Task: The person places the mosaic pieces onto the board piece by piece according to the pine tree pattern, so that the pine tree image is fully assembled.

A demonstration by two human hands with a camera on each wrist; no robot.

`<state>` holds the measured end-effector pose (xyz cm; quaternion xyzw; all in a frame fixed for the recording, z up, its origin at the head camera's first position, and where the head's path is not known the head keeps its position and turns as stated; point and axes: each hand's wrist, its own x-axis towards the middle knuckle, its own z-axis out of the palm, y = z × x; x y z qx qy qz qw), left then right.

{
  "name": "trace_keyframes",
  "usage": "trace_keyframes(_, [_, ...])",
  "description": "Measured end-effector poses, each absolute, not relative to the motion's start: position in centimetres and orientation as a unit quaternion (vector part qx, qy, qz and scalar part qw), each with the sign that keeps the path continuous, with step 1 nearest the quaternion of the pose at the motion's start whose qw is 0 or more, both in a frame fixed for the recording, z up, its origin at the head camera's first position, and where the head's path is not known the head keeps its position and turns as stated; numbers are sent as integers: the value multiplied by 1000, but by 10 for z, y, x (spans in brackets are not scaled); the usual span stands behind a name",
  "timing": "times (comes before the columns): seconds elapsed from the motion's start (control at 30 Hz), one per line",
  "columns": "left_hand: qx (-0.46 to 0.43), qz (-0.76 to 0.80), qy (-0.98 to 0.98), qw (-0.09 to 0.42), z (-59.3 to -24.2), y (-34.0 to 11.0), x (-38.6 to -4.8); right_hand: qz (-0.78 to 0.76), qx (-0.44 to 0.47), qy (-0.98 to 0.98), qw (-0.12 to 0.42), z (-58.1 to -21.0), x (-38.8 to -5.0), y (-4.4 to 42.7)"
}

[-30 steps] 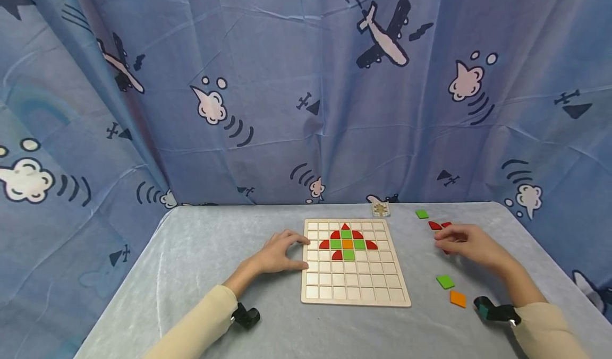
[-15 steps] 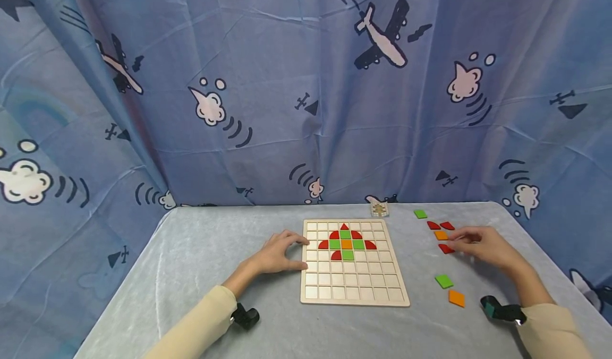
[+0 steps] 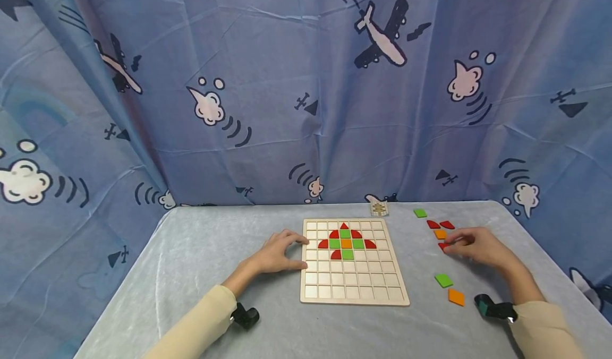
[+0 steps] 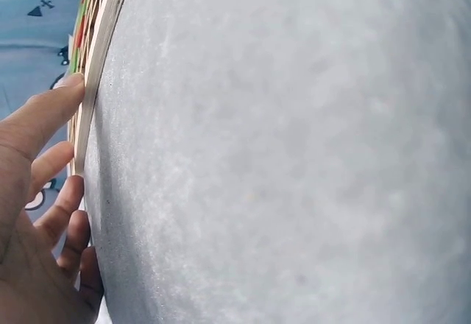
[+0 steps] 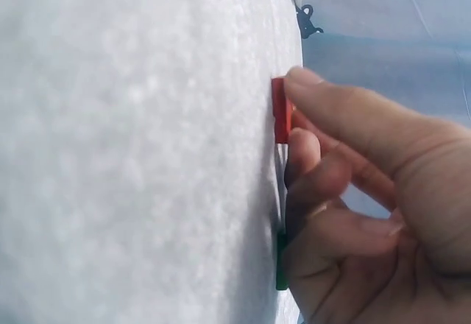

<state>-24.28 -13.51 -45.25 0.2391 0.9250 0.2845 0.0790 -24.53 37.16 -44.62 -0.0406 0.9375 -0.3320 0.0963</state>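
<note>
The wooden grid board (image 3: pixel 354 304) lies on the table, with red, green and orange pieces in its upper squares. My left hand (image 3: pixel 278 253) rests at its left edge, fingers spread and curving loosely, the thumb touching the rim; the left wrist view shows this thumb against the board (image 4: pixel 92 110). On the right, my right hand (image 3: pixel 475 246) has thumb and fingertips around a red piece (image 3: pixel 442 246) low at the table. In the right wrist view the thumb meets one end of that red piece (image 5: pixel 280 110), and a fingertip lies by its other end.
Beyond the right fingertips are an orange square (image 3: pixel 440 234), two red pieces (image 3: pixel 447 224) and a green square (image 3: pixel 420 213). Nearer lie another green square (image 3: pixel 443 280) and an orange one (image 3: pixel 456 297). A small patterned card (image 3: pixel 380 208) sits behind the board.
My right hand first drew back to the right, uncovering pieces, then moved slightly left onto the red piece. My left hand and the board have stayed in place.
</note>
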Motion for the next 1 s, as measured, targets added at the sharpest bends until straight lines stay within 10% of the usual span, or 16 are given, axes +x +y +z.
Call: trace_keyframes(1.0, [239, 283, 926, 77, -451, -134, -242, -373, -83, 918, 107, -439, -241, 367])
